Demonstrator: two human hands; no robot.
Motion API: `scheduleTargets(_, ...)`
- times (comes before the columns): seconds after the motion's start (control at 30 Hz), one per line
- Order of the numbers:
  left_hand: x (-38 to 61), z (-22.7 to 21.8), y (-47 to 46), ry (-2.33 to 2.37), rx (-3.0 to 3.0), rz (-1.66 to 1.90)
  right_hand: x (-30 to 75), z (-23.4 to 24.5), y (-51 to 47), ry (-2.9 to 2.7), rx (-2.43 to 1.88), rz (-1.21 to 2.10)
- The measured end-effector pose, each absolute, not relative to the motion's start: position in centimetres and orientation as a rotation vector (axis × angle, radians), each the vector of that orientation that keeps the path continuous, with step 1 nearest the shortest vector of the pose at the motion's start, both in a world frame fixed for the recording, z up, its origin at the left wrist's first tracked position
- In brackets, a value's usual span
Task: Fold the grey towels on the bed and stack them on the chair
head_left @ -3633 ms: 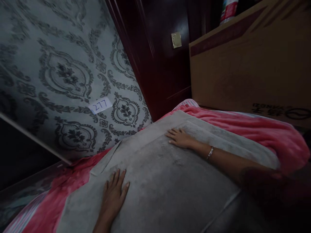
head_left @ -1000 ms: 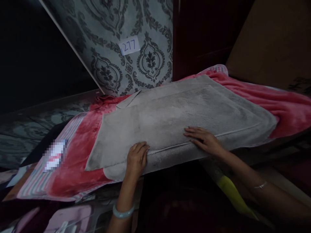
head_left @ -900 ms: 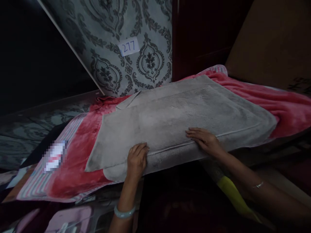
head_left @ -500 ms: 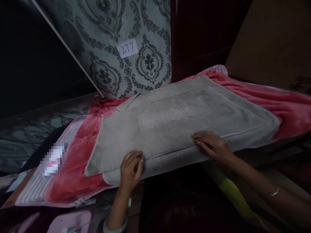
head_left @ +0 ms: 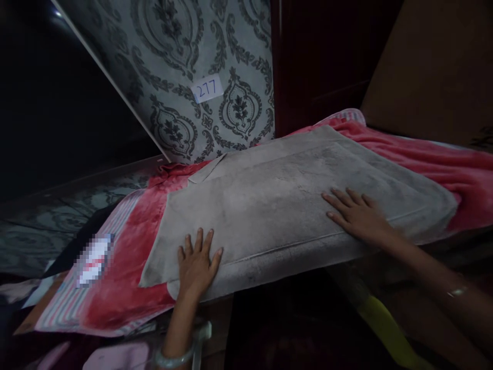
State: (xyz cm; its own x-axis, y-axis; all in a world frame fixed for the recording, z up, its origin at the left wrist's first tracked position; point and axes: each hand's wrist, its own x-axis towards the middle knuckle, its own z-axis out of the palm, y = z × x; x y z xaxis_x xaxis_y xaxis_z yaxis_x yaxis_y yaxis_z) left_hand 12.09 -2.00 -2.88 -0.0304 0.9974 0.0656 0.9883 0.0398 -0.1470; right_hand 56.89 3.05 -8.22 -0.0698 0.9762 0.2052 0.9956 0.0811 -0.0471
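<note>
A grey plush cloth (head_left: 265, 200), folded over itself, lies spread across a red blanket (head_left: 127, 262) with striped edges. My left hand (head_left: 196, 267) rests flat near the cloth's front left, its fingers spread. Further right, my right hand (head_left: 356, 213) lies on the cloth with fingers apart, its outer edge slightly blurred. Between the hands runs the folded edge of the cloth, and a strip of the lower layer shows in front of it. Neither hand grips anything.
Patterned wallpaper (head_left: 173, 77) bears a paper label (head_left: 208, 88) reading 277. A dark red panel (head_left: 316, 61) and a large brown board (head_left: 435, 77) stand behind. At the lower left is a pink object (head_left: 117, 356); a yellow-green strip (head_left: 385, 329) hangs below the front edge.
Both hands have let go of the cloth's folded edge and opened flat. The left hand moved slightly left, the right hand right and farther up the cloth. The view shifted a little.
</note>
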Motion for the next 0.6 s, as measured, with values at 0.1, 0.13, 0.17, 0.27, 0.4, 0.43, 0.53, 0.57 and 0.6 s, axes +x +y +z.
scheduleTargets(0.1, 10.3, -2.8, -3.6, -2.202, -1.977, 0.123, 58.7, -9.1, 1.7, -2.154, -1.954, -0.213)
scheduleTargets(0.13, 9.8, -2.6, -3.9, -2.227, -1.943, 0.129, 59.3, -9.2, 1.5, -2.165, -1.937, -0.211)
scheduleTargets(0.17, 9.5, -2.3, -4.1, -2.256, -1.913, 0.132, 59.6, -9.1, 1.4, -2.173, -1.932, -0.199)
scheduleTargets(0.27, 10.2, -0.9, -3.1, -2.283, -1.9, 0.088, 58.7, -7.7, 2.5, -2.172, -1.924, -0.155)
scheduleTargets(0.4, 16.0, 0.7, 0.4, -2.066, -2.185, -0.159, 52.3, -4.9, 5.7, -2.252, -1.666, -0.138)
scheduleTargets(0.43, 17.9, 0.6, 1.3, -1.999, -2.262, -0.206, 50.3, -4.5, 6.4, -2.27, -1.632, -0.124)
scheduleTargets(0.53, 22.5, -0.6, 2.6, -1.866, -2.467, -0.191, 45.7, -4.5, 7.5, -2.354, -1.605, -0.066)
scheduleTargets(0.57, 23.5, -1.3, 2.6, -1.846, -2.512, -0.16, 44.9, -4.9, 7.5, -2.386, -1.604, -0.049)
scheduleTargets(0.6, 24.1, -1.9, 2.5, -1.836, -2.54, -0.131, 44.5, -5.3, 7.4, -2.414, -1.601, -0.033)
